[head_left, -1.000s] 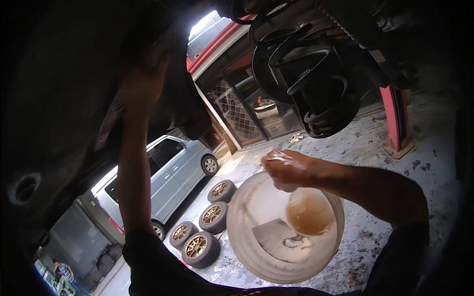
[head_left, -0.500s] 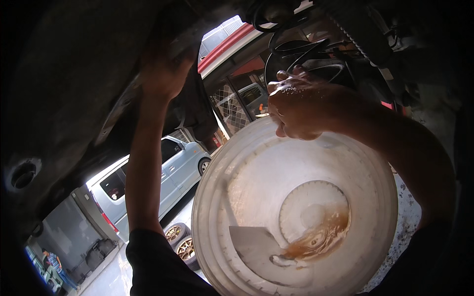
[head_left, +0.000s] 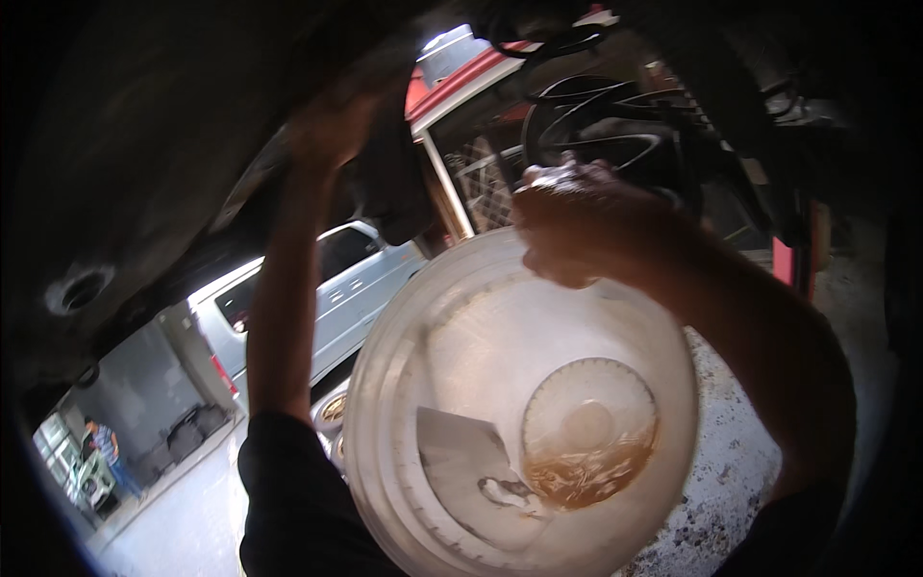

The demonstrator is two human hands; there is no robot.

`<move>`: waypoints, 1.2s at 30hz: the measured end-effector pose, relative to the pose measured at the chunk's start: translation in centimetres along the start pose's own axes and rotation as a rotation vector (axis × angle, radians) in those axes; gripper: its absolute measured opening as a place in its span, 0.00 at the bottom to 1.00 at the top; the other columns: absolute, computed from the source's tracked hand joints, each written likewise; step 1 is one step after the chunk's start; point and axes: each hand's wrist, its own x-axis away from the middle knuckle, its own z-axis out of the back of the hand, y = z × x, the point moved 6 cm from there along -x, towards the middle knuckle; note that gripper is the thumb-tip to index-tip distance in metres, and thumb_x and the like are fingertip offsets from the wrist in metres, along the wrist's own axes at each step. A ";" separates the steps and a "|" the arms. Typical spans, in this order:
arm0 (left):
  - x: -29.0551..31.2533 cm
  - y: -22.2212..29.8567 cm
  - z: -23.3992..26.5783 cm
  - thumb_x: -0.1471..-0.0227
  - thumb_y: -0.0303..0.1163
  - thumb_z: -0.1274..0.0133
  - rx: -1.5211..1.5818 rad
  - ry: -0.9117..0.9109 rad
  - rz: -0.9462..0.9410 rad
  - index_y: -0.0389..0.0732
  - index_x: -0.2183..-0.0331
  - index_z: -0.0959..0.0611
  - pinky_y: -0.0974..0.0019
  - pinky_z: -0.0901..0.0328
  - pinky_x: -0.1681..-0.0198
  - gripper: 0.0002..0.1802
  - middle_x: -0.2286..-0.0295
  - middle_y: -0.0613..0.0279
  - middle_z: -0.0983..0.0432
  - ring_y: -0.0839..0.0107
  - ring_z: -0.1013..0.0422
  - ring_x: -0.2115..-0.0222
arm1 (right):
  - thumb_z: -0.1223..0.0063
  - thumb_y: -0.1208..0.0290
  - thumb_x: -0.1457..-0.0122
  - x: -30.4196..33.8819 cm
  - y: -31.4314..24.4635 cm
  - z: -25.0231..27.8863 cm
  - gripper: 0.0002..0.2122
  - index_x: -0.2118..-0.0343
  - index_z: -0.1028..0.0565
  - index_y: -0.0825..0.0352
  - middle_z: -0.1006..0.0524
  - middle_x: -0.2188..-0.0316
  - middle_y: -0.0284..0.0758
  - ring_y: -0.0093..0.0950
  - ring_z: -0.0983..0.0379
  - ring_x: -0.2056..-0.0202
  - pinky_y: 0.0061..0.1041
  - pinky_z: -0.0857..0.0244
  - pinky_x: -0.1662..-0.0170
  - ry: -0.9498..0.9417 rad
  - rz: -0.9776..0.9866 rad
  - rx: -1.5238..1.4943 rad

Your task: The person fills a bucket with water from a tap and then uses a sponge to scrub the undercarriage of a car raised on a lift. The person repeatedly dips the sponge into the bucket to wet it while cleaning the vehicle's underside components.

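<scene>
A large whitish plastic bucket [head_left: 471, 337] faces me, tilted, with its round mouth toward me. A shallow brown liquid [head_left: 591, 471] pools over the lower part of its bottom. On the inner wall is a grey angular patch. My right hand [head_left: 586, 226], wet and shiny on the fingers, is closed at the bucket's upper rim; some of its fingers are hidden. My left hand [head_left: 336, 130] reaches up against the dark underside of a vehicle [head_left: 173, 125]. Shadow and blur hide its fingers, so what it touches there cannot be made out.
Black cables [head_left: 601, 96] and dark parts hang at the upper right. A light blue van [head_left: 361, 298] stands at the left, with wheels [head_left: 334, 409] lying near it. A person [head_left: 104, 447] is far off at lower left. A red post [head_left: 786, 260] stands at the right.
The bucket has shifted left and looks smaller, and its liquid has sloshed to a new shape. My right hand moved slightly down and left with it. My left hand stays raised, while the whole view has shifted.
</scene>
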 end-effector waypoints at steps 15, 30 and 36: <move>1.0 -3.0 4.0 0.49 0.50 0.48 0.199 0.250 0.067 0.49 0.53 0.24 0.55 0.34 0.54 0.24 0.56 0.46 0.28 0.50 0.30 0.56 | 0.46 0.61 0.45 -0.6 0.6 -1.8 0.15 0.60 0.27 0.65 0.26 0.61 0.35 0.32 0.29 0.56 0.38 0.33 0.56 0.060 0.028 0.353; -0.3 -0.4 2.1 0.47 0.46 0.52 -0.109 -0.074 -0.002 0.42 0.46 0.31 0.53 0.40 0.48 0.30 0.58 0.41 0.27 0.41 0.33 0.55 | 0.50 0.61 0.43 -0.2 0.9 -0.8 0.15 0.59 0.26 0.66 0.24 0.61 0.40 0.39 0.27 0.57 0.47 0.39 0.49 0.109 0.007 0.104; -0.9 5.5 5.0 0.50 0.49 0.49 0.059 0.208 -0.263 0.40 0.48 0.30 0.53 0.38 0.49 0.33 0.57 0.41 0.28 0.42 0.33 0.55 | 0.47 0.61 0.44 0.1 0.9 -0.2 0.14 0.63 0.22 0.67 0.21 0.65 0.43 0.38 0.24 0.60 0.41 0.37 0.49 0.018 -0.059 -0.038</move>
